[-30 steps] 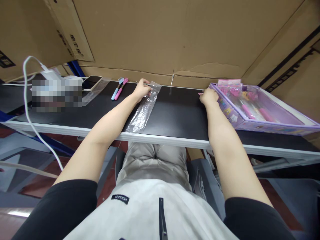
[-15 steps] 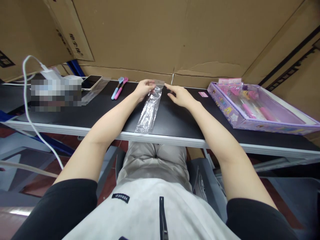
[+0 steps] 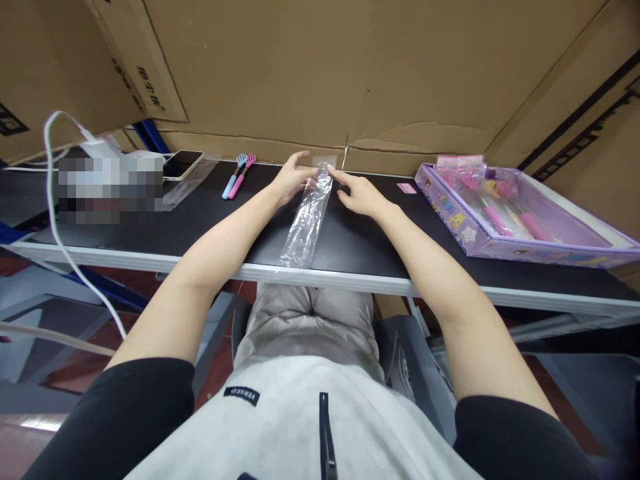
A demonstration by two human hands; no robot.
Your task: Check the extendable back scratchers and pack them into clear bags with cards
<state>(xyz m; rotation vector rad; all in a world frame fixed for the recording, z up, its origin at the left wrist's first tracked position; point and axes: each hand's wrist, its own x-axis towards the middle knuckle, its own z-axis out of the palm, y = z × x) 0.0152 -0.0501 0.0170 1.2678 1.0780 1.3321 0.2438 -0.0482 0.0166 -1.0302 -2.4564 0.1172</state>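
Observation:
A long, narrow clear plastic bag (image 3: 306, 223) lies on the black tabletop in front of me, its near end at the table's front edge. My left hand (image 3: 291, 179) is at the bag's upper left side, pinching it between thumb and index finger while another finger lifts away. The index fingertip of my right hand (image 3: 364, 193) touches the bag's upper right edge; the thumb is apart from it, and nothing is gripped. Left of my hands rest a blue claw-headed stick (image 3: 234, 176) and a pink claw-headed stick (image 3: 243, 177), side by side.
A purple display box (image 3: 565, 257) with packaged pink-handled items stands at the right. Beside it lies a small pink card (image 3: 407, 189). A phone (image 3: 183, 165), more clear plastic (image 3: 193, 183) and a white cable (image 3: 53, 193) are at the left. Cardboard (image 3: 310, 73) walls the back.
The bag has shifted slightly to the right, and its top now reaches my right index finger. My left hand's upper finger has lifted away from the bag.

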